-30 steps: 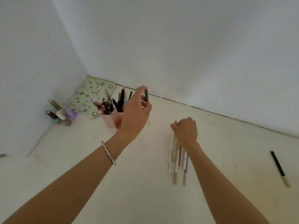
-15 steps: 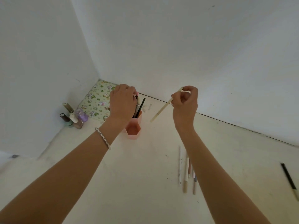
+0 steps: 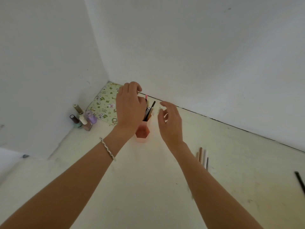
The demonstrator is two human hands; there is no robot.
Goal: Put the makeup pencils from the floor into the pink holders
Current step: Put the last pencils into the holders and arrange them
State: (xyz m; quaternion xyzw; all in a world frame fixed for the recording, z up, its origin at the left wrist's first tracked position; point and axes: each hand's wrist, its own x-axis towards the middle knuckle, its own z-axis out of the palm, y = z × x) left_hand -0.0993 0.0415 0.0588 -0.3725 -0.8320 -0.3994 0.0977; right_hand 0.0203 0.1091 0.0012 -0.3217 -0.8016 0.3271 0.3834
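My left hand [image 3: 130, 106] hovers over the pink holders [image 3: 142, 133] near the room's corner, fingers loosely curled and apart, with nothing visible in them. It hides most of the holders; one hexagonal pink cup shows below my wrist. Several pencils [image 3: 149, 111] stand in the cup, dark, beige and pink-tipped. My right hand [image 3: 170, 123] is just right of the cup, fingers spread and empty. Several pale and brown pencils [image 3: 203, 157] lie on the floor beside my right forearm. A black pencil [image 3: 300, 180] lies at the far right edge.
Several nail polish bottles [image 3: 82, 118] stand against the left wall. A green patterned pouch [image 3: 104, 104] lies flat in the corner behind the holders. White walls close the space on the left and behind.
My right hand let go of the beige pencil, which now stands in the cup, and opened. My left hand released its dark pencil and lifted slightly above the holders.
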